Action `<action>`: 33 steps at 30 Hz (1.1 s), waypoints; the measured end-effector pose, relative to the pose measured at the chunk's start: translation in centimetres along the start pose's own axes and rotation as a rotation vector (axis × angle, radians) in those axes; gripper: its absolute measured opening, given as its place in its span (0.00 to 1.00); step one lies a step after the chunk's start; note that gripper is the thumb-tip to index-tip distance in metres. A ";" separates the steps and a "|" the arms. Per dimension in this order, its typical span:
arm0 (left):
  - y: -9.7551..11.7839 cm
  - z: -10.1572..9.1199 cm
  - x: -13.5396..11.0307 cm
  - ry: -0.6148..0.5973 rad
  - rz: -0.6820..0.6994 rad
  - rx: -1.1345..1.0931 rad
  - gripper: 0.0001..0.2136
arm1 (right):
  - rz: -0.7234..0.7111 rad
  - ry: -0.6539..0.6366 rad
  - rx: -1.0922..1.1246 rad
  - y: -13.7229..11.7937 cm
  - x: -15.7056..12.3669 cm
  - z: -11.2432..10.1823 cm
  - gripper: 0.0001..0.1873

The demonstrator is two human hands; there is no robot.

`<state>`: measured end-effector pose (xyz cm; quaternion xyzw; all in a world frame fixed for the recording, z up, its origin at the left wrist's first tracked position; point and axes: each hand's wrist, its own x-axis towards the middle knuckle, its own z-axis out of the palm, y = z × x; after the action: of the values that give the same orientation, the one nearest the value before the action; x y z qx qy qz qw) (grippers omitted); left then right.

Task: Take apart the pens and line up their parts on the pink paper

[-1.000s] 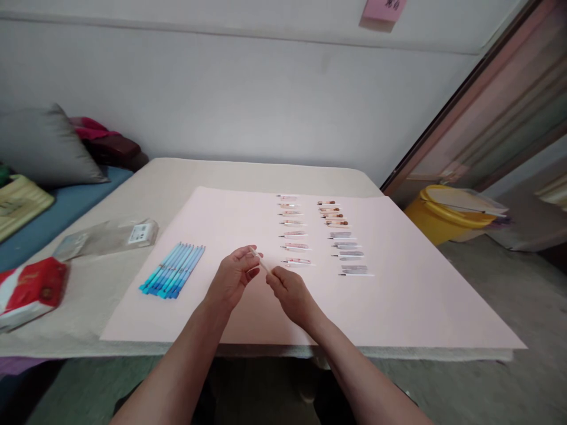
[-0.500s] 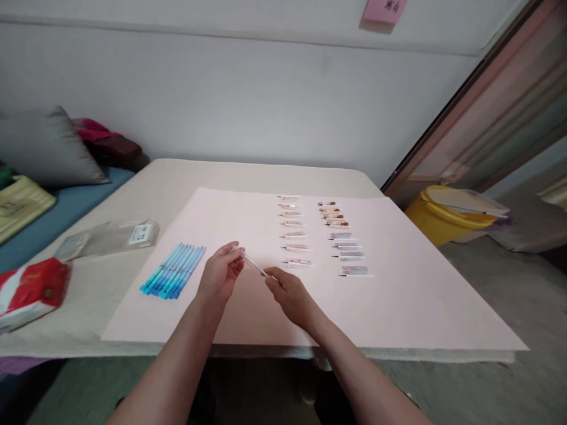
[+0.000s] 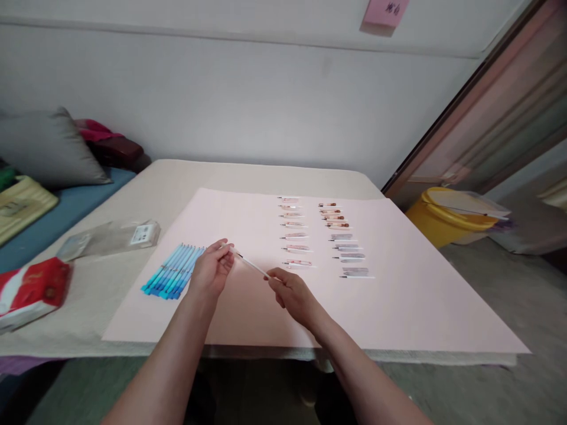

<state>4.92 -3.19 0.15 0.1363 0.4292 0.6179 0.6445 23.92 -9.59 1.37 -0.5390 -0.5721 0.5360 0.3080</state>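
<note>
My left hand (image 3: 212, 267) pinches a small white piece, perhaps a tip cap, at the dark-tipped end of a thin white pen refill (image 3: 252, 265). Fingers of my right hand (image 3: 292, 293) are closed on the refill's other end, so it slants between both hands above the pink sheet. Whether the white piece still touches the refill's tip is hard to make out. Close behind my left hand lies a row of blue pens (image 3: 172, 271). Pairs of pink-patterned barrels with refills (image 3: 296, 236) lie in a column beyond my right hand.
Brown-topped barrels (image 3: 335, 218) and grey barrels (image 3: 354, 271), with refills, form another column rightward. A clear plastic bag (image 3: 115, 237) and red tissue pack (image 3: 38, 289) lie left on the table. A yellow bucket (image 3: 436, 221) stands right of the table; a wall rises behind.
My left hand has moved left and slightly up, away from my right. More of the refill now shows between them, with its dark tip exposed.
</note>
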 end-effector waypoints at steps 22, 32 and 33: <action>-0.3 -0.3 0.3 0.007 -0.001 0.034 0.11 | -0.043 0.050 0.011 1.2 0.4 -0.8 0.14; -1.4 0.1 -0.3 -0.105 -0.126 -0.002 0.16 | -0.055 0.104 -0.106 1.0 0.4 -0.7 0.15; -1.5 0.1 -0.4 -0.115 -0.131 -0.001 0.16 | -0.057 0.108 -0.123 0.9 0.4 -0.8 0.14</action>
<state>6.04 -3.76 -0.66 0.1427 0.3991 0.5660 0.7071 24.79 -9.14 0.61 -0.5685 -0.6018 0.4607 0.3200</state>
